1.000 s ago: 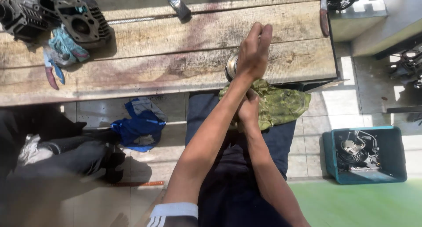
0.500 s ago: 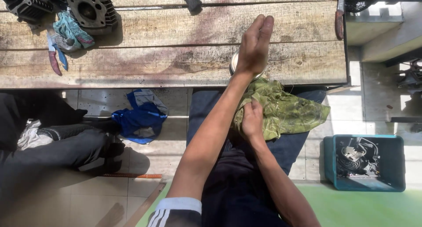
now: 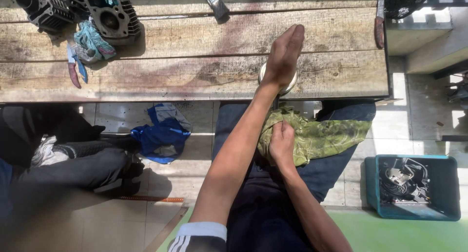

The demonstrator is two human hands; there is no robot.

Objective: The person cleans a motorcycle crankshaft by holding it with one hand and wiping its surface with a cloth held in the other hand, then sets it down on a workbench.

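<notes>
Pressing L hand (image 3: 282,57) on round metal part (image 3: 278,81), R hand (image 3: 282,144) on green rag (image 3: 317,135)

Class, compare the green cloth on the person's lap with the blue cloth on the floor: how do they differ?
The green cloth lies on the lap, gripped by the right hand; the blue cloth lies on the tiled floor, untouched. The green cloth is mottled, the blue cloth plain with a grey part. Both are crumpled.

Bench (image 3: 195,71) centre bare, passable; engine parts (image 3: 80,10), brush (image 3: 216,2) crowd far-left edge.
</notes>
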